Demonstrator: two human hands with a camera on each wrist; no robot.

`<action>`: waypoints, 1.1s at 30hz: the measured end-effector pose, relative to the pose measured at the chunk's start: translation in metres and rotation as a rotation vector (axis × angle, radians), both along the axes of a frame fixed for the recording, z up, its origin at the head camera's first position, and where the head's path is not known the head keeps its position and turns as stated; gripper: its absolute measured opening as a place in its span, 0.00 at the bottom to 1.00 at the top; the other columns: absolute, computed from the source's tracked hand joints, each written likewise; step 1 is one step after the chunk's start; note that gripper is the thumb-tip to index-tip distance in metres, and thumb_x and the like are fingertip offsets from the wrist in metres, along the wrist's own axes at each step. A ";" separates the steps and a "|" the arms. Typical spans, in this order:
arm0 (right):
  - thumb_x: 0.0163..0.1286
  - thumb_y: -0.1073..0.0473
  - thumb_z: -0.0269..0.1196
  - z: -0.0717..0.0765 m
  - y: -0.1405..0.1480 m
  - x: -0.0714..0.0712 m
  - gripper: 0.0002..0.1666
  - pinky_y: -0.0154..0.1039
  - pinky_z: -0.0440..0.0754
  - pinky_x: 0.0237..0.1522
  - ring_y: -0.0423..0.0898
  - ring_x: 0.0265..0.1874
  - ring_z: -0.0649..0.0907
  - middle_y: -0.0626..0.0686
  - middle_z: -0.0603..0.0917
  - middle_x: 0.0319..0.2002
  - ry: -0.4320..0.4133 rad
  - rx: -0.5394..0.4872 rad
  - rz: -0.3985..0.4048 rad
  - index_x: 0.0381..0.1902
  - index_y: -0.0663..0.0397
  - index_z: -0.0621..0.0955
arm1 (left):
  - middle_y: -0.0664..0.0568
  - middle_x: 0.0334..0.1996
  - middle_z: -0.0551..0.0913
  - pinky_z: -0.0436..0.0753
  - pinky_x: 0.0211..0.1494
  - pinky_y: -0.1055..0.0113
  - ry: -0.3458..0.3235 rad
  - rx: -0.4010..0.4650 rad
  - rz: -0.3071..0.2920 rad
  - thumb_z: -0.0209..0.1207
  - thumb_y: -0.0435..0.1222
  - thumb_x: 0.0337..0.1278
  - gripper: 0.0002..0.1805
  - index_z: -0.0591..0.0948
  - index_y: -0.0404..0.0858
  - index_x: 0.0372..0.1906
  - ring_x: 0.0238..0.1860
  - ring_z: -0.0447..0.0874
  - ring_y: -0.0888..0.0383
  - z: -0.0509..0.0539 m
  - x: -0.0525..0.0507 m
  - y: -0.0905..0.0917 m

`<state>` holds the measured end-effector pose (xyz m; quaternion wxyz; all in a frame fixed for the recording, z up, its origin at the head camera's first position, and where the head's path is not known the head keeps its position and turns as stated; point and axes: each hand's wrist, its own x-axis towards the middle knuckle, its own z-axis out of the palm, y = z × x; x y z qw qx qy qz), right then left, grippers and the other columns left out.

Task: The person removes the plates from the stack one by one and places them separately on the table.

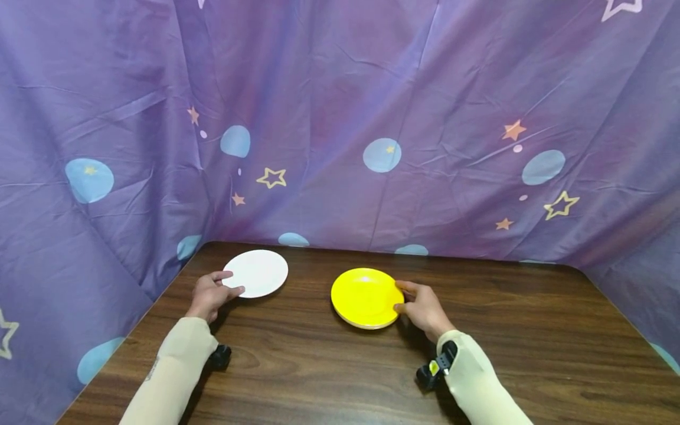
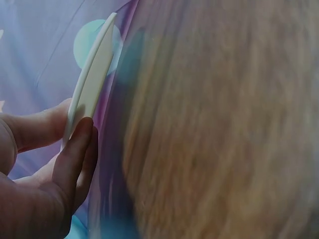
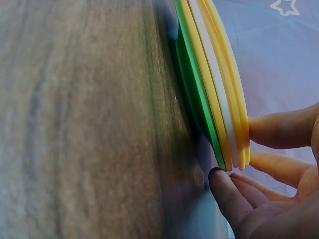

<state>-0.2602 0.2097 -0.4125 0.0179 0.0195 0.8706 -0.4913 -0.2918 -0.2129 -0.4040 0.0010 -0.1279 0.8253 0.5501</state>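
Observation:
On the left, my left hand (image 1: 209, 295) pinches the near-left rim of a white plate (image 1: 260, 273). In the left wrist view, this plate (image 2: 92, 74) shows edge-on between the thumb and fingers, held off the tabletop. My right hand (image 1: 425, 310) grips the right rim of a stack of plates topped by a yellow plate (image 1: 366, 297). The right wrist view shows the stack's side: yellow rims (image 3: 232, 84), a white rim (image 3: 219, 74) between them, and a green plate (image 3: 192, 84) at the bottom. Fingertips touch the top rim and the underside of the edge.
The brown wood-grain table (image 1: 319, 372) carries both hands' work. A purple curtain (image 1: 329, 88) with stars and blue dots hangs behind the table and at both sides. Each wrist wears a small black device (image 1: 438, 366) below its pale sleeve.

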 end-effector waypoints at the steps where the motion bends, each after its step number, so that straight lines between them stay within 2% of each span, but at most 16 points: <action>1: 0.61 0.74 0.62 0.000 0.000 0.000 0.37 0.53 0.77 0.65 0.65 0.69 0.73 0.70 0.71 0.70 -0.001 -0.004 -0.002 0.70 0.70 0.69 | 0.29 0.70 0.62 0.70 0.71 0.53 0.001 0.001 0.003 0.66 0.32 0.57 0.35 0.69 0.28 0.69 0.67 0.61 0.45 0.000 0.000 -0.001; 5: 0.61 0.74 0.63 0.000 -0.001 0.000 0.37 0.53 0.77 0.65 0.65 0.69 0.74 0.70 0.71 0.69 0.003 -0.002 0.000 0.69 0.70 0.70 | 0.28 0.71 0.62 0.64 0.76 0.48 0.002 0.001 0.021 0.67 0.31 0.56 0.35 0.68 0.26 0.69 0.70 0.60 0.42 -0.002 0.001 -0.008; 8: 0.61 0.74 0.63 0.001 -0.001 0.000 0.37 0.53 0.77 0.65 0.64 0.69 0.74 0.70 0.71 0.69 0.007 0.004 -0.001 0.69 0.69 0.70 | 0.27 0.68 0.64 0.69 0.73 0.51 0.014 0.002 0.038 0.67 0.30 0.55 0.36 0.69 0.25 0.68 0.68 0.63 0.42 -0.002 0.001 -0.013; 11: 0.60 0.74 0.63 0.001 -0.002 0.000 0.37 0.53 0.76 0.66 0.64 0.69 0.74 0.70 0.72 0.69 0.008 0.003 -0.001 0.69 0.69 0.70 | 0.31 0.57 0.72 0.77 0.59 0.62 0.033 -0.037 0.060 0.69 0.31 0.53 0.35 0.71 0.24 0.66 0.58 0.71 0.46 -0.002 0.001 -0.019; 14: 0.60 0.74 0.63 0.000 -0.001 0.001 0.37 0.53 0.76 0.66 0.65 0.69 0.74 0.71 0.71 0.69 0.011 0.000 0.005 0.69 0.70 0.70 | 0.40 0.46 0.74 0.74 0.43 0.74 0.036 -0.093 0.084 0.70 0.33 0.52 0.34 0.74 0.25 0.64 0.47 0.73 0.51 -0.001 0.000 -0.024; 16: 0.60 0.75 0.63 0.000 -0.001 0.001 0.37 0.53 0.77 0.65 0.65 0.68 0.74 0.71 0.72 0.69 0.012 -0.003 0.004 0.69 0.70 0.70 | 0.43 0.41 0.74 0.71 0.37 0.77 0.033 -0.104 0.095 0.71 0.34 0.52 0.34 0.74 0.25 0.63 0.44 0.72 0.53 -0.001 0.000 -0.028; 25: 0.60 0.75 0.63 -0.001 -0.001 0.001 0.37 0.53 0.77 0.66 0.65 0.68 0.74 0.71 0.72 0.69 0.019 0.001 0.004 0.69 0.71 0.70 | 0.42 0.43 0.75 0.69 0.38 0.77 0.027 -0.099 0.132 0.70 0.33 0.53 0.34 0.73 0.24 0.63 0.46 0.73 0.51 0.000 -0.002 -0.036; 33: 0.60 0.75 0.63 -0.001 -0.001 0.001 0.37 0.53 0.77 0.66 0.64 0.68 0.74 0.70 0.72 0.69 0.020 -0.008 -0.001 0.69 0.70 0.70 | 0.55 0.29 0.77 0.72 0.32 0.80 0.026 -0.045 0.140 0.69 0.32 0.53 0.35 0.71 0.22 0.64 0.31 0.73 0.67 0.001 -0.002 -0.044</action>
